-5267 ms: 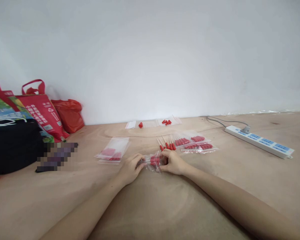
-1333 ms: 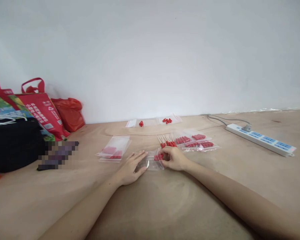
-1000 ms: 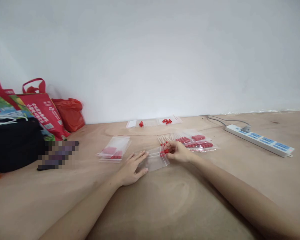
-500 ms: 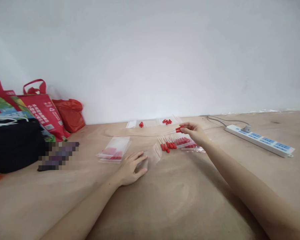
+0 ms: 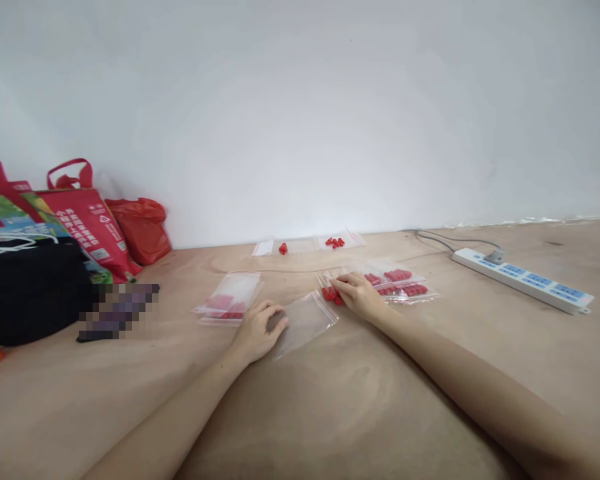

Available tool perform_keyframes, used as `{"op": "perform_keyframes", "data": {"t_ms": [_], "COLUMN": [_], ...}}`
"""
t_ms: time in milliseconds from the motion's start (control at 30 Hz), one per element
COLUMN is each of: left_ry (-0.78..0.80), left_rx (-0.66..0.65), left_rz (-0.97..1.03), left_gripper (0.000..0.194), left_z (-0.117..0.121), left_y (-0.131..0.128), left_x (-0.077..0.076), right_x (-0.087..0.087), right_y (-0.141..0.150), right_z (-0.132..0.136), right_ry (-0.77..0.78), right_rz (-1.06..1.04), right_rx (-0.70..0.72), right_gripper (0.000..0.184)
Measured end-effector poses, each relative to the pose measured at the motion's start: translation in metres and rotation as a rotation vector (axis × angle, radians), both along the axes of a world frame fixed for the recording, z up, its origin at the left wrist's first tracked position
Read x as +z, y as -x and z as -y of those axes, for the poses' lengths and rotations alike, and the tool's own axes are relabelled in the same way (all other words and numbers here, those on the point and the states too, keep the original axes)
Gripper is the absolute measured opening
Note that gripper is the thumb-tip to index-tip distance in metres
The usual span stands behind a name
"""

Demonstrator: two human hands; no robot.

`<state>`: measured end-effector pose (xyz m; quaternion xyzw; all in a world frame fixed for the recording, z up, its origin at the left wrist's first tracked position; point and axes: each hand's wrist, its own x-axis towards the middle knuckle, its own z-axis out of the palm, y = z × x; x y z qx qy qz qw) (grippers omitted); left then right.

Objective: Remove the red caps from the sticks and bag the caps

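Note:
My left hand (image 5: 261,332) rests on the table at the left edge of a clear zip bag (image 5: 307,323), with its thumb and fingers apart. That bag lies flat and looks to have nothing in it. My right hand (image 5: 361,293) is over a row of thin pale sticks with red ends (image 5: 329,294), its fingers bent and brought together on a red-tipped stick. Part of the row is hidden beneath the hand. Just right of it lie zip bags holding red-tipped pieces (image 5: 405,290). More filled zip bags (image 5: 230,297) are stacked left of my left hand.
Against the wall are a small red bundle (image 5: 283,248) and a clear bag with loose red pieces (image 5: 335,243). A power strip (image 5: 523,280) with a plugged-in cord lies at right. Shopping bags (image 5: 87,223), a black bag (image 5: 33,290) and a blurred dark item (image 5: 120,312) stand or lie left.
My right hand has come down and left from above the filled bags to the row of sticks, with the red-tipped piece. The clear bag by my left hand now lies spread flatter.

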<state>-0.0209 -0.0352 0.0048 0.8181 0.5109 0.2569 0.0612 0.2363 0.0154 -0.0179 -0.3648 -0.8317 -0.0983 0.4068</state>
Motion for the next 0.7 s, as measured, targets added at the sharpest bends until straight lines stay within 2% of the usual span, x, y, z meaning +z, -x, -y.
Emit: {"op": "perform_keyframes", "data": {"t_ms": [200,300,400,500,600,700], "left_ry": [-0.007,0.032,0.134,0.17,0.043,-0.173], "left_rx": [0.103,0.146,0.215,0.195,0.117,0.138], "left_rz": [-0.015,-0.001,0.02,0.045,0.11,0.189], "left_gripper": [0.021,0.025,0.033,0.039,0.04,0.036], "left_z": [-0.003,-0.003,-0.003,-0.002,-0.005,-0.012], "left_y": [-0.003,-0.005,-0.005,-0.005,-0.002,0.007], "left_x": [-0.002,-0.002,0.0,0.0,-0.002,0.001], "right_x": [-0.002,0.001,0.004,0.005,0.003,0.001], "right_y": [0.006,0.009,0.011,0.011,0.011,0.01], "right_z": [0.004,0.01,0.016,0.02,0.02,0.02], "right_ry": [0.032,0.068,0.073,0.078,0.084,0.076], "right_rz": [0.191,0.204,0.195,0.177,0.159,0.14], "right_rx": [-0.051,-0.095,-0.135,-0.143,-0.14,-0.15], "right_gripper": [0.028,0.029,0.028,0.026,0.028,0.03]}}
